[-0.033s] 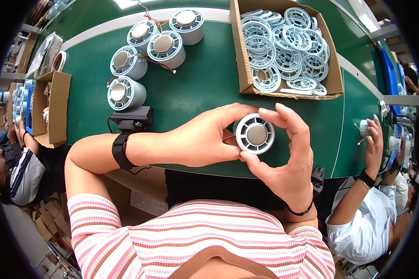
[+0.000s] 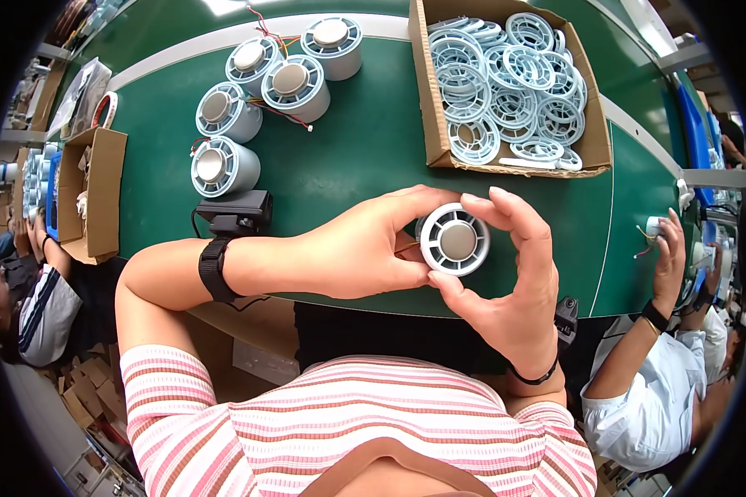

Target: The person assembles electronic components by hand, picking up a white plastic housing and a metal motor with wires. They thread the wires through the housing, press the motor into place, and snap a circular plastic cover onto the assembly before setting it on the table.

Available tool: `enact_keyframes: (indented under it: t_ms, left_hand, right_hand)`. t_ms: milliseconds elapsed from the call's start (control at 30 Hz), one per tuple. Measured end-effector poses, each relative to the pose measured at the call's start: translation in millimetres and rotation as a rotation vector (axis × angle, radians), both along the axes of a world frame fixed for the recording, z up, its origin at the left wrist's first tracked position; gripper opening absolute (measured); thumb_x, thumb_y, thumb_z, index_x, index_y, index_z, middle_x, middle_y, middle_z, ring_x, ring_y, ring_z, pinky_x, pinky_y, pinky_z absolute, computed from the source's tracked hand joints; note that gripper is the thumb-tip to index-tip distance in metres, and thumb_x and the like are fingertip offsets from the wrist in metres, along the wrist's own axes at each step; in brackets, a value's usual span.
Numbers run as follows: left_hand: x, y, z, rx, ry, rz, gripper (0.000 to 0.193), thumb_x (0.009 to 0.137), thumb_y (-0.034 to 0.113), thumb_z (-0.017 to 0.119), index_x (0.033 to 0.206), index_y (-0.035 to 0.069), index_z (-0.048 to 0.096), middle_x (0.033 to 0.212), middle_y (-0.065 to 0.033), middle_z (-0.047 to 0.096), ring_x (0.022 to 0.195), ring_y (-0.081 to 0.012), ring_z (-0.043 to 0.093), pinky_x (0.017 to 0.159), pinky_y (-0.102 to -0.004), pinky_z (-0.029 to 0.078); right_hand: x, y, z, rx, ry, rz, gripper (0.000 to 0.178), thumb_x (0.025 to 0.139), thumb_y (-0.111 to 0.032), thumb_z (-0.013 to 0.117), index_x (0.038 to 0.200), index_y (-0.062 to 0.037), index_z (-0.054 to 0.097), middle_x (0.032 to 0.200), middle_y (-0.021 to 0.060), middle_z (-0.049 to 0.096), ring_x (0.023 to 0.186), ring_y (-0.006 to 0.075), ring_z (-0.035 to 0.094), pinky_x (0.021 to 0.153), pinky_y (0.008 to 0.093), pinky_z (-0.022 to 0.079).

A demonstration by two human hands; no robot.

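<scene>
Above the near edge of the table, my left hand [image 2: 360, 244] grips a small white cylindrical motor [image 2: 457, 238] from its left side. A slotted ring with a grey metal disc at its centre faces up. My right hand [image 2: 514, 265] curls around the right side, thumb tip at the lower rim and fingertips at the upper rim. Thin wires show by the left fingers; the motor's lower body is mostly hidden. Several similar white motors [image 2: 297, 89] with coloured wires stand upright at the back left.
A cardboard box [image 2: 522, 172] of loose pale-blue slotted rings [image 2: 529, 66] sits at the back right. A black device [image 2: 236, 212] lies by my left wrist. Another cardboard box [image 2: 106, 195] stands far left. At right, a co-worker's hand [image 2: 670, 257] holds a small white part with wires.
My hands and the motor hold almost the same position. At the right, the co-worker's hand and its white part have shifted slightly.
</scene>
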State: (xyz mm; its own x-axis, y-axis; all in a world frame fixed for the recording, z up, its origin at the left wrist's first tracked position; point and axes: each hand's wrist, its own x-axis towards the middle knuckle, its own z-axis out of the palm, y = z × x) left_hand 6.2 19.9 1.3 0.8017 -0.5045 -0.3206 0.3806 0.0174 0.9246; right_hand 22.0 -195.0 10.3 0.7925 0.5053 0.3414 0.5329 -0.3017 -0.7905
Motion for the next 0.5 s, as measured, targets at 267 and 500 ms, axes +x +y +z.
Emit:
enact_keyframes:
  t_ms: [267,500]
  left_hand:
    - [5.2,5.3,6.6,-0.271,0.318,0.045,0.075,0.093,0.014,0.076,0.155,0.002,0.037,0.136,-0.0134,0.056,0.117,-0.0198,0.065,0.100,-0.0334,0.059]
    - [8.8,7.8,9.1,-0.316,0.415,0.049,0.074,0.095,0.020,0.076,0.155,0.002,0.037,0.134,-0.0122,0.060,0.114,-0.0190,0.066,0.099,-0.0346,0.059]
  right_hand:
    - [3.6,-7.1,1.6,-0.084,-0.015,-0.003,0.077,0.070,-0.011,0.092,0.135,-0.0048,0.052,0.125,0.0085,0.069,0.112,0.0244,0.068,0.104,0.0438,0.046]
    - [5.2,-7.6,2.2,-0.079,0.010,0.039,0.079,0.066,-0.007,0.089,0.136,-0.0035,0.052,0.126,0.0118,0.068,0.116,0.0264,0.064,0.113,0.0457,0.039]
